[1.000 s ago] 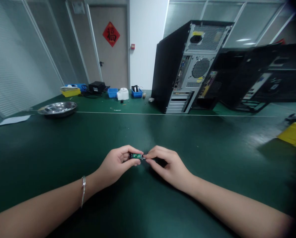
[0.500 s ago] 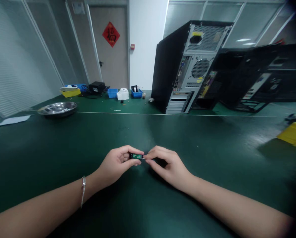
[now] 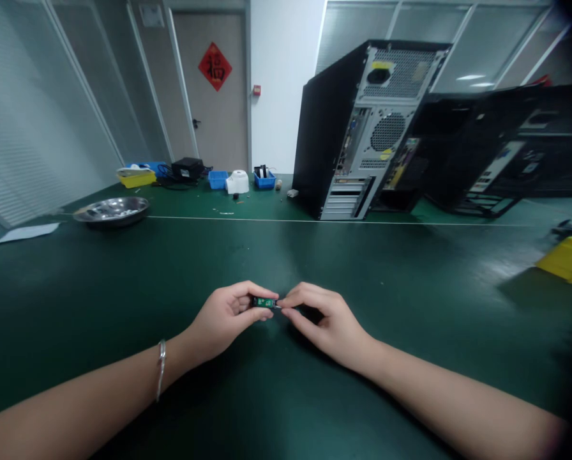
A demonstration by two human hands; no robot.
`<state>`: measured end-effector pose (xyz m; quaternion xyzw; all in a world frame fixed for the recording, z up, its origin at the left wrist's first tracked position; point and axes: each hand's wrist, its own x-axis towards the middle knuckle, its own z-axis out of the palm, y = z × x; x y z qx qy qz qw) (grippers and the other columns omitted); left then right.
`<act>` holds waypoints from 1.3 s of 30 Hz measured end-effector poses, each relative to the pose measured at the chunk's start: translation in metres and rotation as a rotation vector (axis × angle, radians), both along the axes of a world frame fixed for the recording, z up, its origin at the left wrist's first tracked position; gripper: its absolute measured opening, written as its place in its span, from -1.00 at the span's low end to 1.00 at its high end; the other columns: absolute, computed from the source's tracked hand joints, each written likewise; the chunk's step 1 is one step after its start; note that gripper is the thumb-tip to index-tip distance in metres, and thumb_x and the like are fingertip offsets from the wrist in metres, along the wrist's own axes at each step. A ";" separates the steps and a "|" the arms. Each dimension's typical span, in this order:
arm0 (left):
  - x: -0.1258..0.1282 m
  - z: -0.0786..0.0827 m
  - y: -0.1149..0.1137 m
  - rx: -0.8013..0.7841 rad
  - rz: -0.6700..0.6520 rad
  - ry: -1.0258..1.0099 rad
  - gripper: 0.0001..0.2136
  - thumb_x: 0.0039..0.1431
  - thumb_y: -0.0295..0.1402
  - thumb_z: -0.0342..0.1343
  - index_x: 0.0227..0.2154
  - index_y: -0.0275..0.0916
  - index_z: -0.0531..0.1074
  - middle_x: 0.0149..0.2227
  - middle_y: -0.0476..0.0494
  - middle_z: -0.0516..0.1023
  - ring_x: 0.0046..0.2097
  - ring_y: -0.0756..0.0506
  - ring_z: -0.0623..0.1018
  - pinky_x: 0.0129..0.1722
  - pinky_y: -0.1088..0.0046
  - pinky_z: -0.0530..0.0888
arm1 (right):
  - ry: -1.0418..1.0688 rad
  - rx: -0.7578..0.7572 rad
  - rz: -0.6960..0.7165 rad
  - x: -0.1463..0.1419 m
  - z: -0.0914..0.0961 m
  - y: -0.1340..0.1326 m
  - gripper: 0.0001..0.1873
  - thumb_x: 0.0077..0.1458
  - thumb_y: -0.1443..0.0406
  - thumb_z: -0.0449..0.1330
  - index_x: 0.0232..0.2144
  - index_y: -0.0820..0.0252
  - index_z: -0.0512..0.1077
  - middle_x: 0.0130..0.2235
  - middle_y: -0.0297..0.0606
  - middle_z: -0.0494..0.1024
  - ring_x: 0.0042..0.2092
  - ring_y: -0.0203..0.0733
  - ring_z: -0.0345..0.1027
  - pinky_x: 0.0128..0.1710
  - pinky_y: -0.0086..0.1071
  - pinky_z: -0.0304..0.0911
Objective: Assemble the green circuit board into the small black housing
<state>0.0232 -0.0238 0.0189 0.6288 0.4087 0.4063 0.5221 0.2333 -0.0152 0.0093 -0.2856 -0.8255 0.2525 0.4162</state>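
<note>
Near the middle of the green table (image 3: 171, 268), my left hand (image 3: 233, 312) pinches a small green circuit board (image 3: 265, 303) between thumb and fingers. The board has dark ends, and its left end is partly covered by my fingers. From the other side my right hand (image 3: 325, 316) has its thumb and index finger closed at the board's right end. A small, light, metallic-looking bit (image 3: 277, 306) shows at those fingertips; it is too small to name, and I cannot tell whether it is part of the board.
A black computer tower (image 3: 331, 140) stands at the back, with more dark cases (image 3: 487, 140) to its right. A steel dish (image 3: 113, 211) sits at the left, a yellow bin (image 3: 568, 259) at the far right. Small blue bins (image 3: 218, 179) and a white plastic part (image 3: 237, 183) line the back.
</note>
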 end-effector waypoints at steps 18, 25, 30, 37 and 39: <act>-0.001 -0.002 0.001 -0.002 -0.009 0.028 -0.76 0.06 -0.42 0.28 -0.18 -0.33 0.54 -0.20 -0.21 0.65 -0.19 -0.13 0.62 -0.09 0.30 0.56 | -0.020 -0.004 -0.003 0.000 0.000 0.000 -0.87 0.25 0.33 0.14 -0.26 0.17 0.51 -0.31 -0.20 0.57 -0.28 -0.21 0.46 -0.23 -0.32 0.40; -0.001 -0.002 0.000 -0.014 -0.016 0.020 -0.77 0.07 -0.43 0.27 -0.18 -0.33 0.53 -0.21 -0.20 0.65 -0.21 -0.11 0.62 -0.09 0.30 0.56 | -0.025 -0.014 -0.001 0.000 0.001 0.000 -0.87 0.24 0.35 0.14 -0.26 0.17 0.51 -0.31 -0.21 0.56 -0.28 -0.21 0.46 -0.23 -0.33 0.40; -0.001 -0.001 0.000 -0.001 -0.020 0.034 -0.78 0.08 -0.43 0.26 -0.18 -0.33 0.53 -0.22 -0.19 0.64 -0.21 -0.10 0.61 -0.10 0.32 0.55 | -0.022 -0.019 -0.003 -0.001 0.001 -0.001 -0.88 0.23 0.36 0.15 -0.28 0.17 0.51 -0.32 -0.22 0.56 -0.29 -0.21 0.45 -0.23 -0.33 0.39; 0.000 0.000 0.001 0.002 -0.029 0.049 -0.76 0.08 -0.42 0.26 -0.17 -0.34 0.52 -0.21 -0.20 0.63 -0.20 -0.11 0.61 -0.09 0.32 0.54 | -0.019 -0.029 0.000 0.000 0.001 -0.001 -0.88 0.23 0.37 0.15 -0.28 0.18 0.51 -0.31 -0.23 0.56 -0.28 -0.23 0.45 -0.23 -0.35 0.38; -0.001 0.001 0.001 0.000 -0.035 0.042 -0.74 0.07 -0.41 0.27 -0.16 -0.35 0.51 -0.19 -0.21 0.63 -0.17 -0.12 0.61 -0.08 0.32 0.53 | -0.022 -0.029 -0.006 0.000 0.000 -0.001 -0.88 0.22 0.38 0.15 -0.28 0.18 0.51 -0.31 -0.23 0.56 -0.28 -0.22 0.45 -0.23 -0.35 0.38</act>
